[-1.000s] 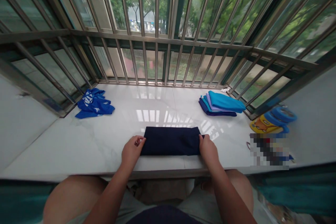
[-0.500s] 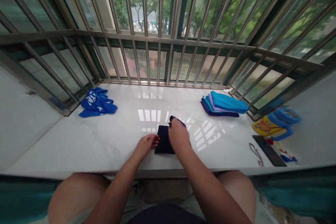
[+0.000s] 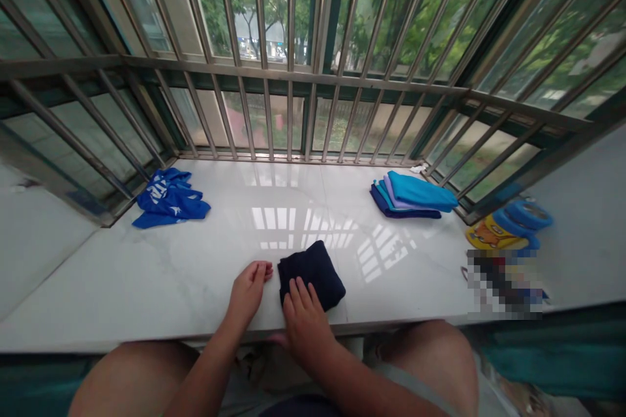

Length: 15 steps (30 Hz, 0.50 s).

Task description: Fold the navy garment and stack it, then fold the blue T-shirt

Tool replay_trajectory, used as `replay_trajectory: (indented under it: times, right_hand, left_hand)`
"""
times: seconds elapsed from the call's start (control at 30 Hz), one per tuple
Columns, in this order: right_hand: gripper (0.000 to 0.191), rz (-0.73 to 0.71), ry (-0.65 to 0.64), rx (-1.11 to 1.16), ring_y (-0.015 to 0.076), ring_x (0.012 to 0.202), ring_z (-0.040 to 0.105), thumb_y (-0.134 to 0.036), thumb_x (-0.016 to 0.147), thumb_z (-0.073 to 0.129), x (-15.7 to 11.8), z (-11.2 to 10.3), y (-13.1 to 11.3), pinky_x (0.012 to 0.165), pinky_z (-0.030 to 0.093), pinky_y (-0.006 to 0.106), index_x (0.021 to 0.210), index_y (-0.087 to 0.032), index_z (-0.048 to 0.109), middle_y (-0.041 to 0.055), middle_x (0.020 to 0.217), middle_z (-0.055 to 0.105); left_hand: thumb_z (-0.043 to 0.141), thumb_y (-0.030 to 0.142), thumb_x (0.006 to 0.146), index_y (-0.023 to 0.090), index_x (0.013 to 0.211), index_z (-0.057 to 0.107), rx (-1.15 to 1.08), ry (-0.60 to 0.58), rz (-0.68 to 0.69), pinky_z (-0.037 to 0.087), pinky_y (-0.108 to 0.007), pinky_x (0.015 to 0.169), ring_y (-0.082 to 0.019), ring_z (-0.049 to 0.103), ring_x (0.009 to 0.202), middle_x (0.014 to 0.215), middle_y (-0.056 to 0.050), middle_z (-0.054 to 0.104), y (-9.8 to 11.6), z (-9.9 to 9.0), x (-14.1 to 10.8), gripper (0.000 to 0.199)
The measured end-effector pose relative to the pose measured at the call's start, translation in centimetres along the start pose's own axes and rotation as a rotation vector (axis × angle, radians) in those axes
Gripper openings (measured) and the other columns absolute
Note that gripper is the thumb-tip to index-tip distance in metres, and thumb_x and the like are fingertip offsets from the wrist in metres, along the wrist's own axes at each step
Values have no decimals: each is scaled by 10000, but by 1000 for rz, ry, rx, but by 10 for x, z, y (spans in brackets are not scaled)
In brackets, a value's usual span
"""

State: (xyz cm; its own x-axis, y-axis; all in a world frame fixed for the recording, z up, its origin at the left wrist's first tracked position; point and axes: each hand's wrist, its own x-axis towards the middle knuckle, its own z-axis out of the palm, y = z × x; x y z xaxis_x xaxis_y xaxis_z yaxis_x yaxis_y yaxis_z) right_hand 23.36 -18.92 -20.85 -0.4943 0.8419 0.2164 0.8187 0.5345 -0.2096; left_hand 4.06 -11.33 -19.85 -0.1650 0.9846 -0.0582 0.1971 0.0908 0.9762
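A dark navy cloth (image 3: 317,270), folded into a thick, roughly square bundle, lies turned at an angle near the front edge of the white ledge (image 3: 195,287). My right hand (image 3: 306,319) rests on its near left part, fingers stretched out and slightly apart. Just left of the cloth, not touching it, my left hand (image 3: 250,287) hovers or rests at the ledge with its fingers curled together; nothing shows in them.
A crumpled blue cloth with white print (image 3: 171,199) lies at the back left. Folded blue, lilac and navy cloths (image 3: 413,195) are stacked at the back right. A yellow and blue cup (image 3: 503,225) stands far right, beside a blurred-out patch. Metal bars line the window behind.
The navy cloth's raised part now lies down and the bundle sits turned. My right hand has moved from gripping its top to lying flat on it. My left hand has moved left, off the cloth.
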Motion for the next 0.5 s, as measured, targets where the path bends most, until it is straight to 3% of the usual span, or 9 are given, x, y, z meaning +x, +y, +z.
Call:
replay_trajectory:
  times: [0.13,0.23,0.3,0.4,0.47,0.5]
  right_hand:
    - [264,-162,140,-13,356,1473,547,-183,991,687,-40,2,13,1227,451,533,1253,-168,711,179,1490,660]
    - [294,-127,142,148,259,1341,674,-81,986,585,-44,-22,34,1155,533,399,1202,-221,728,82,1325,771]
    - [286,74,123,261,246,1191,753,-180,1006,583,-34,-55,56,1014,607,345,1248,-235,725,74,1259,795]
    - [327,558,158,288,264,936,801,-422,1039,587,-7,-120,107,808,626,346,1299,-283,727,55,1089,826]
    - [391,692,213,206,297,972,789,-484,1013,609,11,-163,151,838,602,376,1310,-274,752,76,1095,826]
    - [373,722,230,178,309,988,780,-496,996,623,19,-182,175,852,590,383,1226,-258,794,86,1064,828]
  left_hand:
    - [503,701,970,208,977,744,51,-33,20,659,-408,879,-255,807,883,951,-84,820,4,1,-2,549]
    - [497,675,972,220,935,741,108,-45,50,652,-388,822,-250,792,839,905,-73,813,6,2,-4,518]
    - [496,658,973,222,913,741,138,-54,60,644,-377,794,-247,781,818,885,-69,805,7,1,-4,504]
    - [500,643,974,220,883,739,160,-72,71,629,-359,769,-239,765,796,867,-63,790,10,2,-4,494]
    - [501,640,973,219,854,731,166,-79,81,616,-346,748,-232,748,773,845,-58,777,13,3,-4,494]
    - [501,639,974,220,839,726,169,-79,85,609,-339,735,-228,738,757,827,-54,768,15,3,-5,495]
